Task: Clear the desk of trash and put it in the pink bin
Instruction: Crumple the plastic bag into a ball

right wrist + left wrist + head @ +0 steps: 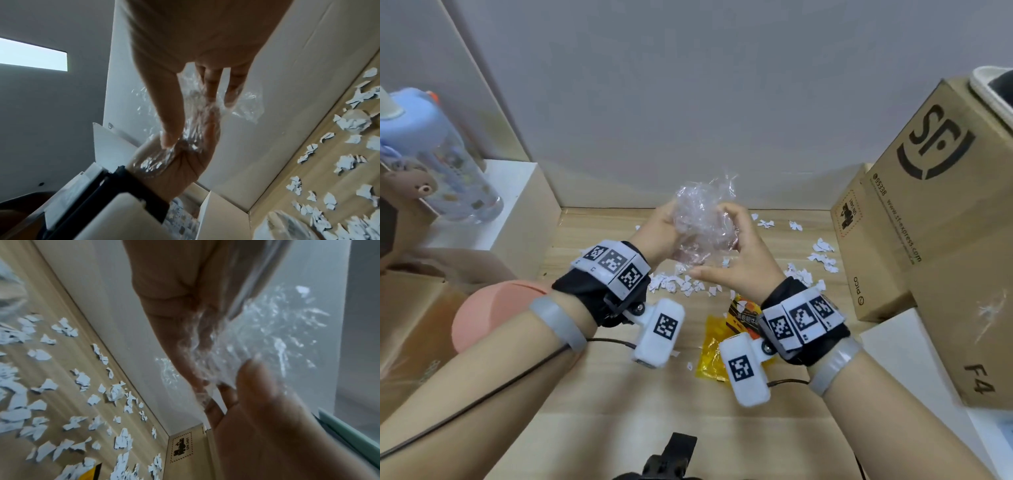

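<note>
Above the back edge of the surface, both hands squeezed a clear plastic wrap between them, left hand and right hand with fingers curled onto it, likely compacting it for the pink bin at the left edge.

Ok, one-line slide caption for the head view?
Both hands, left hand and right hand, crumple clear plastic wrap above a desk littered with paper scraps.

A clear plastic wrap is scrunched into a ball and held up above the desk. Torn white paper bits are spread on the desk. A yellow wrapper lies flat near them. The pink bin, perhaps round, is seen at the desk's left edge.
</note>
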Available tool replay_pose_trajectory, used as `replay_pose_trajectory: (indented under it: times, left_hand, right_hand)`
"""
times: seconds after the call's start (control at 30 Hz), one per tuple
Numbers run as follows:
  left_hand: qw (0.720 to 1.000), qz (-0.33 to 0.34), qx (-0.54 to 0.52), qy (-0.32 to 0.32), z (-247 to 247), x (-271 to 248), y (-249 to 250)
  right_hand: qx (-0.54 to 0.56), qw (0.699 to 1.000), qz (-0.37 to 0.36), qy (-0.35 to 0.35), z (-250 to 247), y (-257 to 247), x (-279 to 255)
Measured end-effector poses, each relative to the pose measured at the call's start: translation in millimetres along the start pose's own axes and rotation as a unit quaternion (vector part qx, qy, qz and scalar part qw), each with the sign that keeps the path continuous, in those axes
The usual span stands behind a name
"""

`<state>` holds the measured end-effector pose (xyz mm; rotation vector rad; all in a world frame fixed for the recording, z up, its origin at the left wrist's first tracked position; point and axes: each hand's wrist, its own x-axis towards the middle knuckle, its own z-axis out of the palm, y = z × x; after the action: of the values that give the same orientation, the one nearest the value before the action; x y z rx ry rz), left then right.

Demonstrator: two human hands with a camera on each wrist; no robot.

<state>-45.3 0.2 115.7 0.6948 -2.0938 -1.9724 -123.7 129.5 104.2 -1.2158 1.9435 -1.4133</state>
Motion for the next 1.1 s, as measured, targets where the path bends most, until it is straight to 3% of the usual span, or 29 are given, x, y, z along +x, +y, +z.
replay_pose_trajectory:
  times: [0.23, 0.37, 0.43, 0.53, 0.63, 0.77, 0.87, 0.97, 1.03, 1.1]
  left_hand:
    - [0.999, -0.004, 0.031, 0.044, -6, 3, -4]
    - [0.989, 0.046, 0.14, 0.005, 5, 1, -8]
    - [0.979, 0.081, 0.187, -0.016, 11, 3, -5]
    - [0.988, 0.071, 0.135, -0.029, 16, 1, -4]
    - [0.999, 0.018, 0.015, -0.035, 17, -4, -4]
    - [0.998, -0.015, -0.053, 0.034, -2, -2, -5]
    - [0.991, -0.095, -0.065, -0.066, -2, -5, -13]
    - [0.964, -0.125, -0.133, -0.195, 9, -6, -15]
    - [0.954, -0.116, -0.165, -0.22, 14, -6, -12]
    - [0.957, -0.115, -0.191, -0.187, 18, -7, -8]
  right_hand:
    - [0.005, 0.998, 0.009, 0.054, -14, -10, 2]
    - [0.017, 0.995, 0.064, -0.079, -16, -9, 8]
    - [0.091, 0.989, 0.067, -0.092, -8, -8, 9]
    - [0.116, 0.989, 0.09, -0.025, -2, -1, 10]
    - [0.094, 0.984, 0.138, 0.053, -7, 4, 13]
    - [0.237, 0.954, 0.16, 0.087, -20, 12, 10]
    - [0.279, 0.946, 0.15, 0.071, -15, 11, 14]
    - [0.204, 0.967, 0.137, 0.068, -5, 2, 17]
    - [0.118, 0.986, 0.108, 0.041, -3, -2, 16]
    - [0.064, 0.995, 0.071, 0.01, 3, -5, 12]
